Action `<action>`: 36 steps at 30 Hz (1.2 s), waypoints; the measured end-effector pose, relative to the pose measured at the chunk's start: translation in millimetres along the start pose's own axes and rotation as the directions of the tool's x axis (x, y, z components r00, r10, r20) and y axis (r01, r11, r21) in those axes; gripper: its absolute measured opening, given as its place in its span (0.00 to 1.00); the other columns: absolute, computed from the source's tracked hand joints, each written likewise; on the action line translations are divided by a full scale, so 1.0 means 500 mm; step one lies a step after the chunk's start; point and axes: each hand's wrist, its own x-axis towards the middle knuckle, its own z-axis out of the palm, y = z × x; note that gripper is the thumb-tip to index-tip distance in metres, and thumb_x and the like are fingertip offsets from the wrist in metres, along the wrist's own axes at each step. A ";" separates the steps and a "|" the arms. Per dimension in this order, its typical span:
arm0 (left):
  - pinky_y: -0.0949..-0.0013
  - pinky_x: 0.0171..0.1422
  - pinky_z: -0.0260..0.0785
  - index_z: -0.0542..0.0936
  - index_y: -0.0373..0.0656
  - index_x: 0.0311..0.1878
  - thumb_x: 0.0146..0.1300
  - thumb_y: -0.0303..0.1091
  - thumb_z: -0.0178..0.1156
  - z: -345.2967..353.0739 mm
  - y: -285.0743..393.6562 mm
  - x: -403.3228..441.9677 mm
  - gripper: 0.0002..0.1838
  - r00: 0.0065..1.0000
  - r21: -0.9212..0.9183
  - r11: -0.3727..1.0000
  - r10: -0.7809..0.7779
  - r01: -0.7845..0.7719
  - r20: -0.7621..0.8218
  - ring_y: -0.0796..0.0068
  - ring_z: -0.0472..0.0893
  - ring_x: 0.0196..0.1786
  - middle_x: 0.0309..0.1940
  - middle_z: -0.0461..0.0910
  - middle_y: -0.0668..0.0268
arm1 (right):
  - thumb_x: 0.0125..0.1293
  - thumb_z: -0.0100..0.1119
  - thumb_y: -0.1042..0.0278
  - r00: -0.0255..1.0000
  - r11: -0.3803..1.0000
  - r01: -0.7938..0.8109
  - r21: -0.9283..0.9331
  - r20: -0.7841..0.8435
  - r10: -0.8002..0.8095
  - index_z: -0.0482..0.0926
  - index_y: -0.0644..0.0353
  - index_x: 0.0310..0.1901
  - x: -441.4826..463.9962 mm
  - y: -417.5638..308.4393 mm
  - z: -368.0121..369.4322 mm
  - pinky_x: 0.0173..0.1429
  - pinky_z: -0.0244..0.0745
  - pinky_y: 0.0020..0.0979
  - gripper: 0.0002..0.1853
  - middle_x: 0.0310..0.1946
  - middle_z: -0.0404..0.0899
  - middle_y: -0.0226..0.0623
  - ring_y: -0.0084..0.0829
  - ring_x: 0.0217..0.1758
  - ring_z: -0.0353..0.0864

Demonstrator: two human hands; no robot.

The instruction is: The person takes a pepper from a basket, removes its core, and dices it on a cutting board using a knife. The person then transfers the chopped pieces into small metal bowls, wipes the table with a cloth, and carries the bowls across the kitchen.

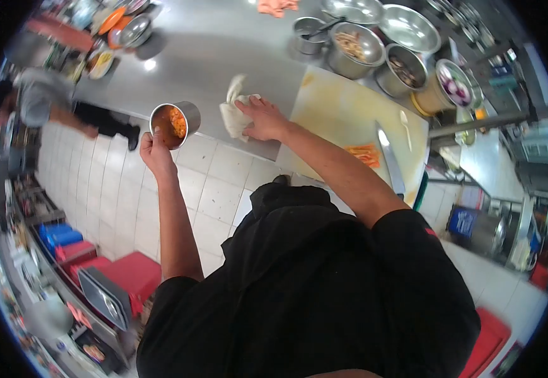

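My left hand [158, 153] grips the rim of a steel container [191, 118] with orange chopped food [177, 122] inside, held over the floor by the table's edge. On the steel table [204, 50], my right hand [263, 118] rests on a crumpled white cloth [233, 113], its fingers spread over it. To the right of that hand lies a cutting board [330, 116] with orange strips [363, 155], a large knife [390, 157] and a white spoon [406, 129].
Steel pots [356, 57] and bowls [409, 28] stand behind the board, beside a container of purple onions [455, 88]. Another person [47, 97] is at the far left. Bowls [135, 31] sit at the table's back left. Red bins [126, 277] stand lower left.
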 end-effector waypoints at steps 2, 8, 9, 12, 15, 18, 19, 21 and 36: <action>0.74 0.34 0.54 0.59 0.52 0.24 0.75 0.31 0.62 0.061 -0.013 0.015 0.25 0.995 0.070 0.996 0.046 -0.053 0.093 0.86 0.57 0.31 0.25 0.58 0.79 | 0.66 0.64 0.62 0.990 0.995 -0.030 0.093 -0.133 0.042 0.69 0.51 0.76 -0.052 0.032 -0.052 0.82 0.59 0.48 0.35 0.73 0.67 0.59 0.56 0.80 0.61; 0.67 0.30 0.50 0.62 0.45 0.22 0.71 0.34 0.66 0.342 -0.079 -0.024 0.25 0.892 0.151 0.988 -0.082 0.015 0.445 0.83 0.57 0.30 0.22 0.56 0.77 | 0.64 0.68 0.67 0.718 0.837 -0.336 0.431 -0.458 0.524 0.72 0.60 0.71 -0.446 0.213 -0.161 0.73 0.72 0.43 0.34 0.65 0.77 0.55 0.52 0.69 0.76; 0.65 0.30 0.53 0.63 0.41 0.22 0.70 0.34 0.66 0.390 -0.105 -0.028 0.25 0.860 0.228 0.971 -0.054 -0.074 0.507 0.81 0.59 0.29 0.20 0.58 0.73 | 0.63 0.68 0.67 0.635 0.829 -0.458 0.323 -0.534 0.559 0.73 0.60 0.71 -0.537 0.241 -0.171 0.71 0.73 0.43 0.33 0.64 0.78 0.54 0.53 0.67 0.78; 0.60 0.31 0.57 0.64 0.36 0.23 0.69 0.37 0.66 0.526 -0.124 -0.074 0.25 0.782 0.203 0.973 -0.041 -0.110 0.622 0.76 0.60 0.27 0.19 0.61 0.66 | 0.62 0.70 0.68 0.460 0.627 -0.764 0.155 -0.550 0.697 0.76 0.58 0.69 -0.736 0.236 -0.199 0.70 0.75 0.43 0.32 0.60 0.79 0.54 0.53 0.65 0.79; 0.57 0.33 0.61 0.67 0.33 0.24 0.69 0.40 0.67 0.631 -0.191 -0.088 0.26 0.704 0.286 0.924 -0.027 -0.253 0.710 0.69 0.63 0.27 0.19 0.66 0.59 | 0.60 0.69 0.71 0.457 0.595 -0.795 0.116 -0.529 0.715 0.78 0.56 0.68 -0.829 0.248 -0.131 0.67 0.76 0.45 0.31 0.57 0.80 0.53 0.53 0.61 0.80; 0.55 0.36 0.64 0.69 0.31 0.24 0.68 0.42 0.67 0.695 -0.251 -0.105 0.26 0.677 0.316 0.922 -0.086 -0.224 0.731 0.61 0.67 0.27 0.18 0.68 0.52 | 0.57 0.65 0.76 0.496 0.608 -0.794 -0.015 -0.594 0.633 0.80 0.53 0.64 -0.838 0.257 -0.117 0.62 0.78 0.47 0.29 0.53 0.81 0.53 0.53 0.58 0.80; 0.55 0.37 0.65 0.71 0.32 0.27 0.68 0.43 0.66 0.695 -0.259 -0.107 0.24 0.672 0.318 0.927 -0.107 -0.200 0.733 0.60 0.70 0.29 0.21 0.71 0.51 | 0.55 0.62 0.79 0.528 0.636 -0.771 0.001 -0.557 0.641 0.79 0.53 0.63 -0.834 0.261 -0.125 0.57 0.78 0.51 0.30 0.51 0.80 0.53 0.55 0.55 0.81; 0.55 0.41 0.69 0.76 0.33 0.31 0.69 0.44 0.66 0.693 -0.262 -0.106 0.21 0.676 0.323 0.935 -0.144 -0.146 0.723 0.57 0.75 0.34 0.27 0.77 0.50 | 0.55 0.61 0.79 0.513 0.598 -0.801 0.038 -0.473 0.717 0.77 0.53 0.65 -0.828 0.254 -0.138 0.57 0.78 0.52 0.31 0.50 0.80 0.54 0.56 0.53 0.82; 0.50 0.73 0.64 0.76 0.43 0.60 0.55 0.45 0.74 0.555 -0.116 -0.583 0.32 0.081 -0.021 0.604 0.142 -0.797 0.987 0.52 0.74 0.67 0.62 0.77 0.56 | 0.74 0.53 0.66 0.618 0.675 -0.623 0.394 -0.280 0.734 0.73 0.60 0.65 -0.849 0.263 -0.148 0.56 0.75 0.58 0.20 0.45 0.82 0.64 0.65 0.50 0.81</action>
